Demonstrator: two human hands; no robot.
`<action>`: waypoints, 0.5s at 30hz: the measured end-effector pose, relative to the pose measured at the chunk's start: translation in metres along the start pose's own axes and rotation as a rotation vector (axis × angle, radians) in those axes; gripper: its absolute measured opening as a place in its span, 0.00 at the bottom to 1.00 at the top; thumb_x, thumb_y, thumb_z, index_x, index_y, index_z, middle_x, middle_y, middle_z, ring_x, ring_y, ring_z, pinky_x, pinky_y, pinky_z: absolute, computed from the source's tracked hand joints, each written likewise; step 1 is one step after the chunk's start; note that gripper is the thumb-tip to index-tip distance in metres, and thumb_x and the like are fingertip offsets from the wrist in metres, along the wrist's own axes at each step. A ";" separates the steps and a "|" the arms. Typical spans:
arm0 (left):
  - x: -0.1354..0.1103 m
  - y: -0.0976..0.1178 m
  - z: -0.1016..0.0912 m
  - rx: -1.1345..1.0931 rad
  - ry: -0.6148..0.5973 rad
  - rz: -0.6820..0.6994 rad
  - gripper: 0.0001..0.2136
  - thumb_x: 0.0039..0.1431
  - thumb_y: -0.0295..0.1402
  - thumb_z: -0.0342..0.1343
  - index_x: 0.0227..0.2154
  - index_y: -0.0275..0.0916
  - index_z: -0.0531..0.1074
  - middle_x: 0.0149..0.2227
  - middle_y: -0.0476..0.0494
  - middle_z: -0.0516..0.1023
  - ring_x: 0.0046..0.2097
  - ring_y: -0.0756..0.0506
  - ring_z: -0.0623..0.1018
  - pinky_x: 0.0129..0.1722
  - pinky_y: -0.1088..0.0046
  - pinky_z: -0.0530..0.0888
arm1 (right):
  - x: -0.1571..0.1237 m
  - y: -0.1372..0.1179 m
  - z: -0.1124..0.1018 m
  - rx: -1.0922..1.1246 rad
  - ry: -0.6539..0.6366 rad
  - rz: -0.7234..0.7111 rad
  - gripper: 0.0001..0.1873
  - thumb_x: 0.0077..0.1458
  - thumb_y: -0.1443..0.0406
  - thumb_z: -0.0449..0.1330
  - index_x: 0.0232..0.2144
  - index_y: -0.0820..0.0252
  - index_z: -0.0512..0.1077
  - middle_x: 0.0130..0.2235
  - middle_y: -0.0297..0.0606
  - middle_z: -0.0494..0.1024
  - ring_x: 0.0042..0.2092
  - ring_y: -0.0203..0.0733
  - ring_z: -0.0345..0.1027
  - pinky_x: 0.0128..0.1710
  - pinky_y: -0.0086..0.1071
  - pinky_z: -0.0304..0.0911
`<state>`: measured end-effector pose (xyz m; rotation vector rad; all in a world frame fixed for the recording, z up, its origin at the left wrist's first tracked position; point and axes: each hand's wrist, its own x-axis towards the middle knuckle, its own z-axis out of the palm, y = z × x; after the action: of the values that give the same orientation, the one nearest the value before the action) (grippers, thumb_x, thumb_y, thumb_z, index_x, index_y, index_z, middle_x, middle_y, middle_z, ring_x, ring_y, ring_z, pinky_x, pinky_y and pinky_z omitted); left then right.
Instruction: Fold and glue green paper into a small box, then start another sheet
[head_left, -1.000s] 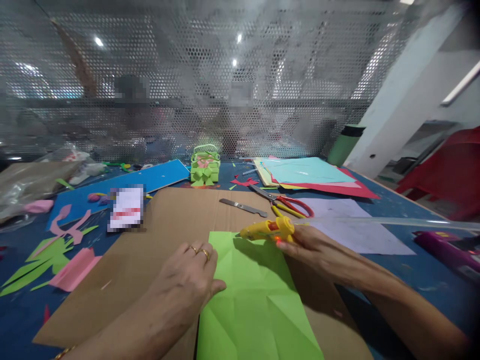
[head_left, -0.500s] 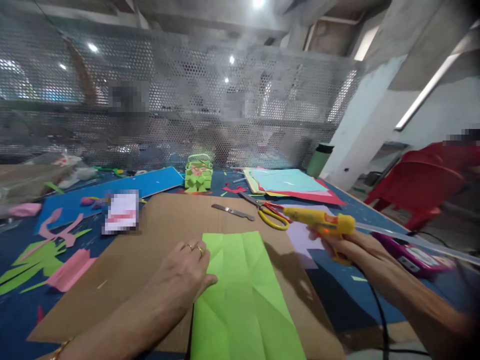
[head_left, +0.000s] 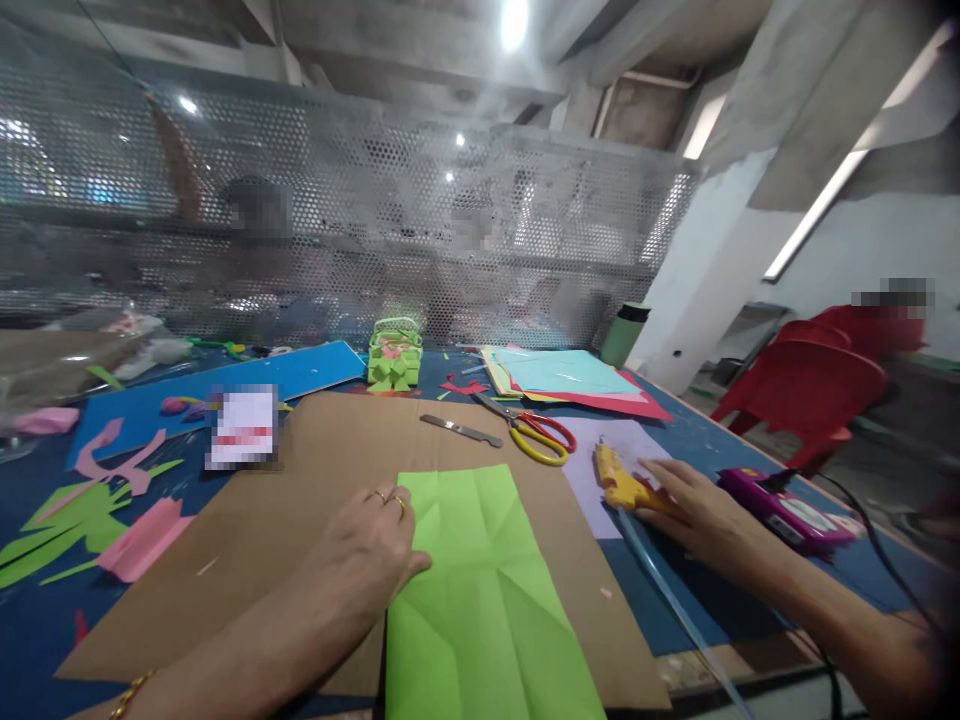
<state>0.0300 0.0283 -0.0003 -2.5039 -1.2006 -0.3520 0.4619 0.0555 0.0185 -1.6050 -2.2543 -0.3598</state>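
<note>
- Just right of the left hand [head_left: 367, 545], the green paper [head_left: 480, 580] lies creased on the cardboard [head_left: 300, 480], its left edge under the thumb and fingertips.
- The left fingers sit bunched together with the thumb stuck out; whether they pinch the paper cannot be told.
- Between the right hand [head_left: 701, 505]'s thumb and fingers, the yellow glue gun [head_left: 619, 482]'s handle is gripped, nozzle pointing away.
- Beyond that grip, leftward, lie the scissors [head_left: 517, 416].
</note>
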 end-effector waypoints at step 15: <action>0.002 -0.001 0.019 -0.045 0.084 -0.012 0.15 0.58 0.42 0.65 0.33 0.33 0.74 0.35 0.37 0.79 0.37 0.39 0.77 0.37 0.63 0.70 | 0.061 -0.148 0.001 0.443 -0.427 -0.003 0.17 0.64 0.60 0.48 0.31 0.57 0.74 0.32 0.38 0.77 0.35 0.44 0.69 0.35 0.35 0.61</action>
<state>0.0318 0.0374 -0.0168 -2.4944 -1.1885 -0.4872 0.3042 0.0595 0.0427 -1.5386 -2.4016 0.4997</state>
